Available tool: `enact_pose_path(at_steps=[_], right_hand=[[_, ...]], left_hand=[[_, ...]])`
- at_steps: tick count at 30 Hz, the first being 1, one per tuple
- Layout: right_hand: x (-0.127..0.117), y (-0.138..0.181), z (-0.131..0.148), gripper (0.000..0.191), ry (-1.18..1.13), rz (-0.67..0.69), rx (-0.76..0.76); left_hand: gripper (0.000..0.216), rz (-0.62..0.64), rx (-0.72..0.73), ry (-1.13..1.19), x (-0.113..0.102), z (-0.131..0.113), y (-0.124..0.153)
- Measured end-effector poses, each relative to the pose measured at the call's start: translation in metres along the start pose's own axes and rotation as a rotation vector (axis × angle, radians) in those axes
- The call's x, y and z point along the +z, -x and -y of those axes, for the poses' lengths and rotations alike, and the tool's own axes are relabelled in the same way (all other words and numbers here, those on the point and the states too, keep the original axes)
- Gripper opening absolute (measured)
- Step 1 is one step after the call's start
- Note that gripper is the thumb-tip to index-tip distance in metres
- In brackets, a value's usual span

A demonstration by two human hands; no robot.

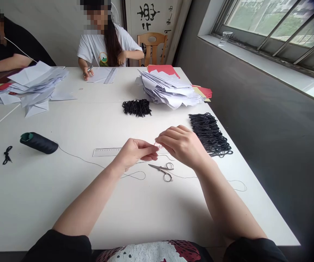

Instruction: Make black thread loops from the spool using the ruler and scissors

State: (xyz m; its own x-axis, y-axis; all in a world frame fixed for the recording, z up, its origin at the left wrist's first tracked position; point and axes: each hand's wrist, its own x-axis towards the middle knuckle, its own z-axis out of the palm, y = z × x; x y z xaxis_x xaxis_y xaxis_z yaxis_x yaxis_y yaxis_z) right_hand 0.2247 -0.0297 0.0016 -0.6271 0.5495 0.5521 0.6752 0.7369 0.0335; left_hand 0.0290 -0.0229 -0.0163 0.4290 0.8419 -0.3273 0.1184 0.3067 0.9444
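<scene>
My left hand [137, 152] and my right hand [181, 143] meet above the white table [64, 196], fingers pinched together on a small pink piece [158, 145] held between them. A thin black thread [80, 158] runs from a dark spool [39, 142] at the left toward my hands and loops on the table under them. Small silver scissors [163, 170] lie just below my hands. A clear ruler [107, 151] lies to the left of my left hand.
Rows of black cord loops [209, 133] lie right of my hands, a smaller black pile [136, 107] farther back. White paper stacks [170, 91] [34, 87] sit at the back. Two other people sit at the far side. A knotted black cord [7, 155] lies far left.
</scene>
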Motion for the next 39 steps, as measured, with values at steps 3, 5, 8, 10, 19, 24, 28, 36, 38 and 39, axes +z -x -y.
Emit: enact_pose_path(at_steps=[3,5,8,10,19,24,28,36,38,39], right_hand=[[-0.001,0.004,-0.013,0.019,0.085,-0.042,0.07],[-0.001,0.009,-0.025,0.02,0.122,-0.076,0.14],[-0.002,0.016,-0.042,0.022,0.132,-0.117,0.254],[-0.002,0.022,-0.051,0.021,0.14,-0.139,0.313],[0.001,0.033,-0.072,0.02,0.151,-0.192,0.43],[0.0,0.037,-0.079,0.019,0.134,-0.212,0.474],[-0.002,0.039,-0.082,0.019,0.149,-0.252,0.505],[0.006,0.033,-0.076,0.018,0.111,-0.413,0.543],[0.009,0.03,-0.073,0.018,0.105,-0.462,0.571],[0.01,0.029,-0.072,0.018,0.103,-0.486,0.591]], left_hand=[[0.036,0.049,-0.043,-0.137,-0.012,-0.003,0.003],[0.033,0.115,-0.063,-0.259,-0.021,-0.006,0.005],[0.03,0.194,-0.071,-0.367,-0.03,-0.01,0.008],[0.028,0.235,-0.07,-0.386,-0.033,-0.01,0.008],[0.026,0.309,-0.218,-0.181,-0.036,-0.01,0.005],[0.024,0.311,-0.255,-0.177,-0.035,-0.011,0.006],[0.024,0.317,-0.274,-0.165,-0.034,-0.012,0.006],[0.026,0.317,-0.283,-0.117,-0.035,-0.01,0.002],[0.026,0.312,-0.286,-0.116,-0.035,-0.01,0.002],[0.026,0.306,-0.288,-0.118,-0.035,-0.01,0.002]])
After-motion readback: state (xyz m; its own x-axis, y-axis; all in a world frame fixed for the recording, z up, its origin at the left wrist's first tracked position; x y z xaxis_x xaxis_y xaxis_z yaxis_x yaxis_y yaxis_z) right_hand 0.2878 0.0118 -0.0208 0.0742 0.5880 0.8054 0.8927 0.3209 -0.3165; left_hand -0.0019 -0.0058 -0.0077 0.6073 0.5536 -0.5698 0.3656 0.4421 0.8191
